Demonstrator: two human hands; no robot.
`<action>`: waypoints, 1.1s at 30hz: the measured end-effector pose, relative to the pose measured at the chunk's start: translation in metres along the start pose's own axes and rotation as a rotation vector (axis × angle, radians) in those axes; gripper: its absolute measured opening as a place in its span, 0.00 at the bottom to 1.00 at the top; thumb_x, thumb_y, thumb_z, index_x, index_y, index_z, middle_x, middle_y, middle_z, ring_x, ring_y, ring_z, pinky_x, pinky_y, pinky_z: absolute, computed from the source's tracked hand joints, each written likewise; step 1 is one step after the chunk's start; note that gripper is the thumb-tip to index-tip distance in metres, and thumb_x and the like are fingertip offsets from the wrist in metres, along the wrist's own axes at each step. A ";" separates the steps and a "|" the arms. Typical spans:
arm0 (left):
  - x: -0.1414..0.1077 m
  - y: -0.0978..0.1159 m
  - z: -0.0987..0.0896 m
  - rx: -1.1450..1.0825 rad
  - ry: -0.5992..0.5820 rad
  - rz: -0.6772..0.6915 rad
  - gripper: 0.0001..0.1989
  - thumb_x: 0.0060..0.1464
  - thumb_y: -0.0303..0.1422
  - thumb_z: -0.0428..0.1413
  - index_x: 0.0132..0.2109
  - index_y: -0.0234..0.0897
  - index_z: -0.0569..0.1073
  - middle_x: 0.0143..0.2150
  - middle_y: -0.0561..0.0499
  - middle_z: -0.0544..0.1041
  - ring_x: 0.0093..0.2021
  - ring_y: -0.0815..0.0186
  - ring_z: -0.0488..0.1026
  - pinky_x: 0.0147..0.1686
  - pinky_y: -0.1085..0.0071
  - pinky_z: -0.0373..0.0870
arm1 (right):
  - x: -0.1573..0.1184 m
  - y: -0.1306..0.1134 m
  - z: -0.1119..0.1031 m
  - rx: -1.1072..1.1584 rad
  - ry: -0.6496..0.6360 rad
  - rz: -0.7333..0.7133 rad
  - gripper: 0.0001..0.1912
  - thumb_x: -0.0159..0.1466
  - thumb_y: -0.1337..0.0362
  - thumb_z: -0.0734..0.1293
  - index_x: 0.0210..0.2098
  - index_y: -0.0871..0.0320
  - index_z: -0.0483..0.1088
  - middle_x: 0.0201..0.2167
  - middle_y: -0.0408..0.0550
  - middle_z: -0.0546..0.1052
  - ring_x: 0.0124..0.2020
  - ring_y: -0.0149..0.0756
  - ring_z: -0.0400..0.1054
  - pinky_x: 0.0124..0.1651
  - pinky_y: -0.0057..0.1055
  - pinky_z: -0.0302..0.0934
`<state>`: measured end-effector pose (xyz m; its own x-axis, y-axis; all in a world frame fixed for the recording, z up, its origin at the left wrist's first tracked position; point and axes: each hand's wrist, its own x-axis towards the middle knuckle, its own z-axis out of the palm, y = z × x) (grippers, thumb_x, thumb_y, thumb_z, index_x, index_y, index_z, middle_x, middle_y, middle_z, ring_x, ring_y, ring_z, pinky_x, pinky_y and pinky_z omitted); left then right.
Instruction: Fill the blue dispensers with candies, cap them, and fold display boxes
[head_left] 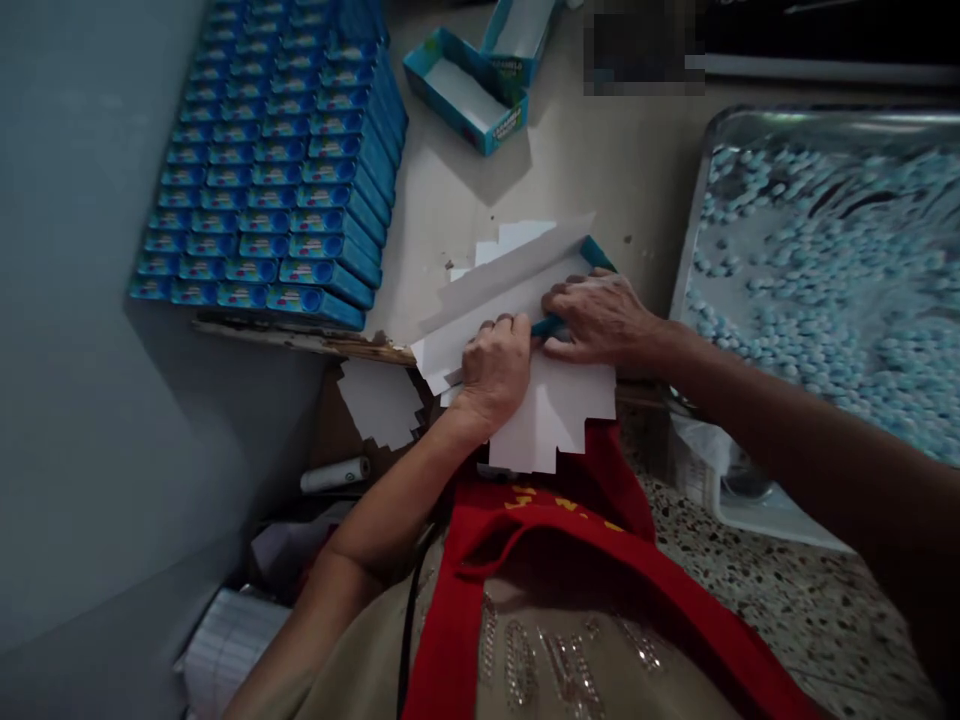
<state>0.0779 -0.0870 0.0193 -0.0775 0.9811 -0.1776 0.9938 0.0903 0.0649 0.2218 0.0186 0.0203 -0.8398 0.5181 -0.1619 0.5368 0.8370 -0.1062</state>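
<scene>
A partly folded cardboard box (517, 270), white inside and blue outside, lies slanted at the table's front edge. My left hand (496, 365) is closed on its near side, fingers curled over the wall. My right hand (600, 315) grips the right end, where blue corners show; the fingertips bend down inside the box. Its left end is spread flat with flaps sticking out. Beneath the hands, white flat box blanks (544, 420) with stepped edges jut out over the table edge.
At the left rises a tall stack of blue boxes (300, 180). Two open blue boxes (469, 95) lie at the back. To the right is a metal tray (697, 220) of blue and white candies (847, 300). More blanks (381, 400) lie below the table.
</scene>
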 end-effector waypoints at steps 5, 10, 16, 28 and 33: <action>-0.011 -0.043 -0.045 -0.074 0.032 0.334 0.12 0.71 0.33 0.53 0.57 0.41 0.75 0.59 0.41 0.77 0.59 0.54 0.75 0.54 0.60 0.78 | -0.006 0.026 -0.003 0.057 -0.004 -0.182 0.06 0.62 0.62 0.67 0.38 0.55 0.70 0.40 0.55 0.79 0.44 0.46 0.70 0.52 0.41 0.52; 0.005 -0.123 -0.088 -0.156 0.200 0.504 0.21 0.62 0.21 0.51 0.55 0.48 0.78 0.59 0.48 0.77 0.63 0.55 0.72 0.65 0.52 0.70 | -0.009 0.042 -0.003 -0.028 0.065 -0.160 0.04 0.60 0.65 0.68 0.35 0.52 0.71 0.37 0.50 0.79 0.47 0.49 0.68 0.55 0.44 0.53; 0.032 -0.135 -0.073 -0.313 0.219 0.409 0.16 0.67 0.31 0.55 0.60 0.44 0.74 0.54 0.46 0.79 0.52 0.60 0.77 0.54 0.63 0.76 | -0.012 0.038 0.002 -0.011 0.057 -0.121 0.05 0.64 0.67 0.64 0.38 0.54 0.72 0.38 0.52 0.79 0.42 0.45 0.70 0.52 0.41 0.56; 0.034 -0.084 -0.043 -0.337 0.382 0.278 0.14 0.72 0.41 0.52 0.56 0.41 0.75 0.53 0.43 0.81 0.56 0.57 0.77 0.59 0.59 0.74 | 0.001 -0.042 -0.025 0.892 0.158 0.038 0.23 0.74 0.56 0.63 0.67 0.53 0.65 0.48 0.52 0.84 0.44 0.43 0.78 0.45 0.37 0.71; 0.058 -0.090 -0.025 -0.418 0.268 0.403 0.14 0.63 0.37 0.65 0.53 0.40 0.76 0.62 0.41 0.77 0.64 0.55 0.74 0.63 0.56 0.73 | -0.016 0.016 -0.044 0.652 0.291 0.037 0.27 0.69 0.73 0.59 0.65 0.52 0.71 0.66 0.54 0.73 0.66 0.52 0.68 0.63 0.54 0.66</action>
<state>-0.0185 -0.0339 0.0276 0.2253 0.9558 0.1887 0.8380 -0.2889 0.4629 0.2404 0.0319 0.0645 -0.7586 0.6464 0.0814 0.4281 0.5888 -0.6856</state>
